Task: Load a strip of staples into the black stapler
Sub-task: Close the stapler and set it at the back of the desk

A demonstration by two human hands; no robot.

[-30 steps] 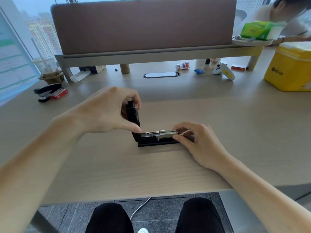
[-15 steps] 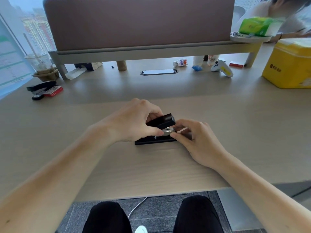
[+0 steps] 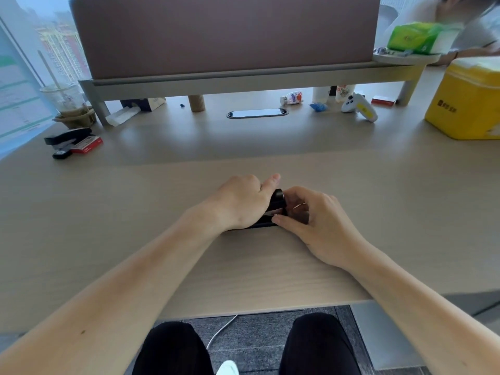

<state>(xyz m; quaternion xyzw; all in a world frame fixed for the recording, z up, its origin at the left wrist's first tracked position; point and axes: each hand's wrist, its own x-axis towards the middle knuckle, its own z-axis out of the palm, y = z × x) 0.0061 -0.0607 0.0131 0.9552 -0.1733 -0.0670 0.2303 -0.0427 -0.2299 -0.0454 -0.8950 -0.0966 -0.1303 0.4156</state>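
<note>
A person is sitting at a pale wooden desk (image 3: 135,212) and working on the black stapler (image 3: 276,205), which is lying on the desk right in front of them, between both hands. The left hand (image 3: 243,201) is lying over the top of the stapler with its fingers curled down around the lid, and one finger is sticking out past the front end. The right hand (image 3: 311,217) is curled at the front end of the stapler, with its thumb and fingertips touching the nose. A thin shiny line of metal is showing just under the black lid, so the lid is looking almost shut but maybe not all the way. The staples themselves are not showing, so it is hard to say for sure that they are sitting inside. This is looking like the closing step, near the end of the job. The next move is probably calling for a firm push down on the lid while the right hand is holding the front steady, with fingertips kept out of the gap so they are not getting pinched. Far off to the left, another stapler (image 3: 66,138) is lying beside a small red box (image 3: 86,144).
</note>
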